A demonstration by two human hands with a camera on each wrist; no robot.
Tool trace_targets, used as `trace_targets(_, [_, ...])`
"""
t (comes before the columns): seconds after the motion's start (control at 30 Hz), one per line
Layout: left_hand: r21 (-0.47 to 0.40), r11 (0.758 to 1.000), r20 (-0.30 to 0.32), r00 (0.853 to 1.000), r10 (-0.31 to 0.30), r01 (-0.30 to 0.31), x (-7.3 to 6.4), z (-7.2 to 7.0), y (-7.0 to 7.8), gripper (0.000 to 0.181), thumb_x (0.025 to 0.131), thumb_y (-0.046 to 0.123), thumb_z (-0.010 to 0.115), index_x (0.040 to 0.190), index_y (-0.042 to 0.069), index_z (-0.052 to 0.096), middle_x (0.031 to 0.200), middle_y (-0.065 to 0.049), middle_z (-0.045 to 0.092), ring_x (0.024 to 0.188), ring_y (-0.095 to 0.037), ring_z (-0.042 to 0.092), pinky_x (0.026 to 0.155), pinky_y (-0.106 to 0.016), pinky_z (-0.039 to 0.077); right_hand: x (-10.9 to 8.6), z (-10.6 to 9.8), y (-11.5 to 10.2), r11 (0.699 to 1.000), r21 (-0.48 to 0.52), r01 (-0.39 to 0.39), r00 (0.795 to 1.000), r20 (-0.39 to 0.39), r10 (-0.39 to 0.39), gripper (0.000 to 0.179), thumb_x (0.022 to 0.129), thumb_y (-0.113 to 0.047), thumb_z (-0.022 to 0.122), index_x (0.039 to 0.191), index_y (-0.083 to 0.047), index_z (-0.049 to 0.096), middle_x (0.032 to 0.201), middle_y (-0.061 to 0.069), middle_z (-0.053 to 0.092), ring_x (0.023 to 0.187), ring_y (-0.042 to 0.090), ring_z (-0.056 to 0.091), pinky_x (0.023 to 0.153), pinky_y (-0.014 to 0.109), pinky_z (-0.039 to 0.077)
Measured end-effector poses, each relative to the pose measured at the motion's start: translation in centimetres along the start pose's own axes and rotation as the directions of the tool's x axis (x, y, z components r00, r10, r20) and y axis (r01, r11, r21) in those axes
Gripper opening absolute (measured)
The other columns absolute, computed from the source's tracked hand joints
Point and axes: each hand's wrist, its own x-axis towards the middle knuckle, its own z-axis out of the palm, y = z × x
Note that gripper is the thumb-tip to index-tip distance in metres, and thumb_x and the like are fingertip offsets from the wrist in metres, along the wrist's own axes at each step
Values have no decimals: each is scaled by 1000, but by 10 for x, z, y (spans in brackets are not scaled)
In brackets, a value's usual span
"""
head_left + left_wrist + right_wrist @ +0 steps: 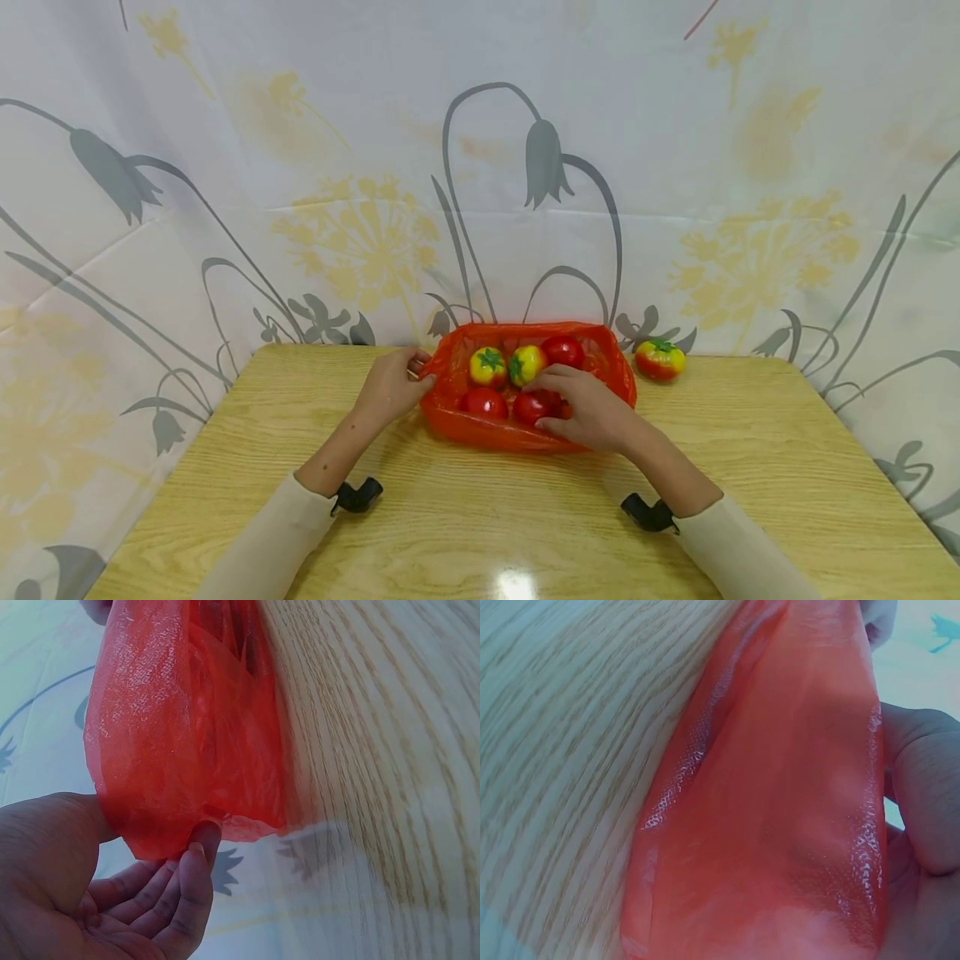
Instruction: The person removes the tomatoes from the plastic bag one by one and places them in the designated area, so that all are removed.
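A thin red plastic bag (480, 427) lies wide-mouthed on the table, its rim spread into a rough rectangle. Inside sit several shiny round fruits: two tomato-like ones with yellow tops and green star-shaped leaves (488, 367), and red ones (562, 351). My left hand (392, 386) pinches the bag's left edge between thumb and fingers; the left wrist view shows the film (165, 750) between them. Over the bag's front right, my right hand (592, 407) has thumb and fingers curled round a red fruit (531, 407). In the right wrist view the bag's wall hides its fingertips.
One more tomato-like fruit (660, 361), red and yellow with green leaves, lies right of the bag near the back edge. The wooden table (465, 517) ends at a flower-printed cloth (480, 208) behind it. Black wrist mounts (358, 496) stick out from both sleeves.
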Motion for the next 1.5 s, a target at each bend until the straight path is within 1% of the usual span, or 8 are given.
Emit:
trace_targets(0.23, [6,1000,3,1000,-5,5,0,0,0,26,95,13,75,116,-1,72,103,-12,74,88,-27,73,75,-37,64,-3,-6,0,1000,7,-18,1000,-15,18,46,91,-20,85,135,-15,71,138,4,67,131,29,59,106,50,55])
trace_targets(0.43, [7,1000,7,1000,-2,2,0,1,-1,26,95,13,75,116,-2,72,103,-12,74,88,-27,73,75,-37,64,-6,-12,-1,999,18,-38,998,-46,39,47,90,-20,85,135,-16,70,137,3,67,129,28,60,105,51,56])
trace_targets(0.57, [5,1000,7,1000,-1,1,0,1,-1,27,95,13,75,117,-1,72,103,-12,75,88,-27,73,75,-37,64,-8,-16,0,999,22,-27,997,-74,28,48,90,-19,86,134,-16,69,137,2,67,129,29,61,107,54,53])
trace_targets(0.7, [3,1000,5,1000,2,-2,0,2,0,26,95,13,75,117,-1,73,103,-12,75,88,-26,73,76,-38,64,-9,-22,0,1000,23,-20,995,-94,22,49,89,-19,87,134,-17,69,137,2,67,128,28,61,107,54,53])
trace_targets(0.9, [1,1000,5,1000,8,-8,0,2,0,24,95,13,76,115,0,73,103,-12,75,88,-26,74,76,-37,64,-14,-29,3,999,35,-36,993,-114,39,50,88,-17,87,135,-17,68,139,4,65,126,29,60,102,52,56])
trace_targets(1.07, [1,1000,6,1000,7,-7,0,2,0,24,95,13,76,115,0,73,102,-12,75,87,-26,73,74,-37,65,-18,-34,7,999,30,-32,990,-134,36,52,89,-17,87,137,-15,67,141,7,64,123,28,62,99,48,59])
trace_targets(1.27, [-5,1000,7,1000,2,-2,-1,2,0,25,94,13,76,115,0,73,102,-11,75,87,-25,73,73,-36,65,-22,-44,9,999,25,-39,987,-155,42,53,87,-14,88,137,-14,67,137,6,66,117,27,64,96,49,60])
trace_targets(1.5, [-7,1000,13,1000,-6,6,0,1,1,25,95,14,76,115,0,74,101,-10,75,86,-24,73,72,-35,64,-26,-52,11,999,26,-47,983,-174,50,52,88,-13,87,137,-13,67,135,6,66,116,27,63,96,51,59])
